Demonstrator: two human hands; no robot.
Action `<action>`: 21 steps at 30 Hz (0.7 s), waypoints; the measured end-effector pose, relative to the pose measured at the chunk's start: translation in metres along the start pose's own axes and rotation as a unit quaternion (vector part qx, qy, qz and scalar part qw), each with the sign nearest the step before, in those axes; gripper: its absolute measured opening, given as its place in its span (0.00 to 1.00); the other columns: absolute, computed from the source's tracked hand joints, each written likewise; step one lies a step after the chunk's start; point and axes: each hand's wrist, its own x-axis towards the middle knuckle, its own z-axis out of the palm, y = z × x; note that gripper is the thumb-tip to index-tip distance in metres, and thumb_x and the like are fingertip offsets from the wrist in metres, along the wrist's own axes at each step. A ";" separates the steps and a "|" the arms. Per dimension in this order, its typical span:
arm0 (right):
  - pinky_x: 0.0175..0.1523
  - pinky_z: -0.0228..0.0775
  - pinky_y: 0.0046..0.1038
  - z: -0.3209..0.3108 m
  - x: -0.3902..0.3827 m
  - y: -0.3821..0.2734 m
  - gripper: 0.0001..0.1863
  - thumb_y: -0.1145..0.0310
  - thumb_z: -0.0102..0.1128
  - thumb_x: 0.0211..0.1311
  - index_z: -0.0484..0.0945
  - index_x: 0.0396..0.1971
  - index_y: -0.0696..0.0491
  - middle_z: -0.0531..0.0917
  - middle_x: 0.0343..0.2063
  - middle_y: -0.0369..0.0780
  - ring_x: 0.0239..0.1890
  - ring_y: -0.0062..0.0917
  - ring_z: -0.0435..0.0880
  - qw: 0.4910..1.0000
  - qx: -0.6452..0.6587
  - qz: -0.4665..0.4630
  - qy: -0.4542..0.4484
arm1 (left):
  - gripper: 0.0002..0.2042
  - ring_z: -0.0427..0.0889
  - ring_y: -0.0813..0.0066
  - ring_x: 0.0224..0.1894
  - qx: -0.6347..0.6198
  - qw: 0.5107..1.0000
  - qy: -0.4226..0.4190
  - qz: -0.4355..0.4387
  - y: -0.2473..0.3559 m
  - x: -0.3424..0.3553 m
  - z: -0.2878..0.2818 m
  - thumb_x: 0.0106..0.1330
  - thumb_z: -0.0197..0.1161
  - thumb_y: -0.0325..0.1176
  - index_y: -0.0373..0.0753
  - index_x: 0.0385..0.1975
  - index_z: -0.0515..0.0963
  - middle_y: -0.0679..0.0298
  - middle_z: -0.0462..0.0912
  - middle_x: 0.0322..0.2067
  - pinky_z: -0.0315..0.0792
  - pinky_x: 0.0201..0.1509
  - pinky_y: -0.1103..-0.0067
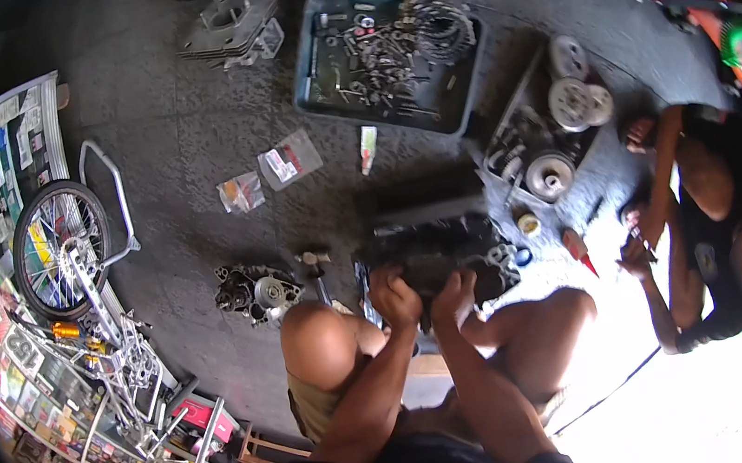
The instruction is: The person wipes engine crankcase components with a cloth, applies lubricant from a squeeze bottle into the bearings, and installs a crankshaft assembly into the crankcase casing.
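Note:
In front of my bent knees, my left hand and my right hand are close together with curled fingers. Both are at the near edge of a dark, box-like thing, too shadowed to name. Whatever the fingers hold is hidden. Just right of my right hand is a dark metal part with a round opening. To the left, a metal engine casing with a round gear lies on the floor, and a hammer lies between it and my left hand.
Ahead stands a tray of loose metal parts, with a finned cylinder block beside it. Plastic packets and a small tube lie nearer. At right are another parts tray, a red-tipped bottle and a crouching person; a bicycle wheel stands left.

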 end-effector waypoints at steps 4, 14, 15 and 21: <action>0.38 0.67 0.49 0.008 0.011 0.000 0.16 0.56 0.44 0.67 0.70 0.34 0.56 0.79 0.28 0.54 0.32 0.56 0.77 0.998 -0.050 -0.039 -0.008 | 0.16 0.81 0.45 0.36 -0.060 0.995 0.013 -0.078 0.005 0.007 0.005 0.63 0.46 0.33 0.32 0.26 0.81 0.47 0.82 0.33 0.74 0.43 0.60; 0.46 0.69 0.49 0.003 0.011 -0.006 0.18 0.55 0.45 0.68 0.73 0.44 0.54 0.82 0.36 0.54 0.40 0.55 0.80 0.999 -0.050 -0.012 -0.002 | 0.14 0.80 0.48 0.38 -0.032 0.996 -0.007 -0.088 0.000 -0.002 0.015 0.64 0.46 0.34 0.37 0.25 0.80 0.51 0.82 0.32 0.73 0.43 0.58; 0.45 0.68 0.49 0.002 0.010 -0.006 0.18 0.54 0.44 0.68 0.73 0.43 0.54 0.81 0.35 0.54 0.40 0.55 0.80 0.999 -0.049 -0.018 -0.010 | 0.15 0.80 0.49 0.38 -0.036 0.995 0.000 -0.089 -0.003 0.000 0.013 0.65 0.45 0.34 0.38 0.25 0.80 0.52 0.82 0.33 0.73 0.43 0.58; 0.43 0.66 0.50 0.005 0.008 -0.008 0.20 0.52 0.41 0.70 0.71 0.41 0.55 0.80 0.34 0.54 0.39 0.54 0.79 0.999 -0.021 -0.042 0.000 | 0.16 0.80 0.53 0.40 -0.025 0.995 0.006 -0.097 0.002 0.005 0.007 0.66 0.43 0.35 0.42 0.25 0.80 0.58 0.83 0.34 0.71 0.46 0.60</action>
